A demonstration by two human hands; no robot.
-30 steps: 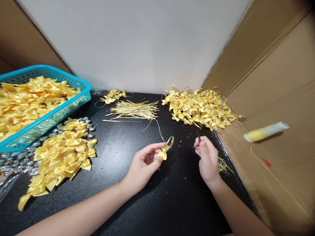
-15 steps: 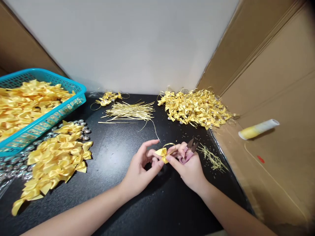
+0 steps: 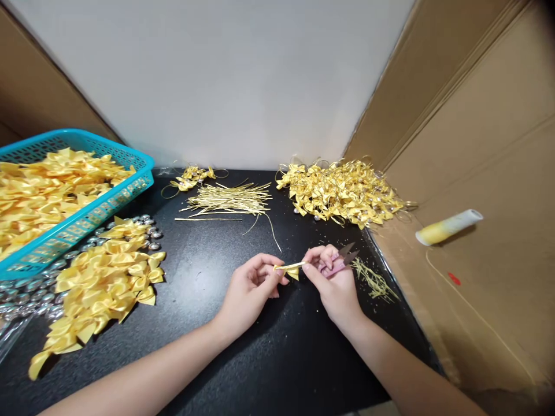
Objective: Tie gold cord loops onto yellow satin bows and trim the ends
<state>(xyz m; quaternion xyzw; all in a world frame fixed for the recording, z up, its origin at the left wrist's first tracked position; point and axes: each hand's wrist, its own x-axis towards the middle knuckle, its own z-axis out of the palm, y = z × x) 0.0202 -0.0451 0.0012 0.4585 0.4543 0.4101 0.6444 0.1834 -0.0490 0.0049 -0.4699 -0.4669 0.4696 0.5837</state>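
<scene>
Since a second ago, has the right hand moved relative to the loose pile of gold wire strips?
Yes. The right hand has shifted left, toward the left hand, ending more nearly below the loose pile of gold wire strips.

teal basket (image 3: 130,186) of yellow bows, gold strands (image 3: 229,199), spool (image 3: 448,226)

Left hand (image 3: 251,286) and right hand (image 3: 332,283) pinch small yellow ribbon bow (image 3: 291,270); right hand also holds pink snips (image 3: 340,261), mid black desk (image 3: 208,323).

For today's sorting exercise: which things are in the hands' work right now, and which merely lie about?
In hand: left hand, right hand, yellow bow, pink snips.
Lying about: blue basket, loose bows, gold strips, looped bows, glue stick.
</scene>
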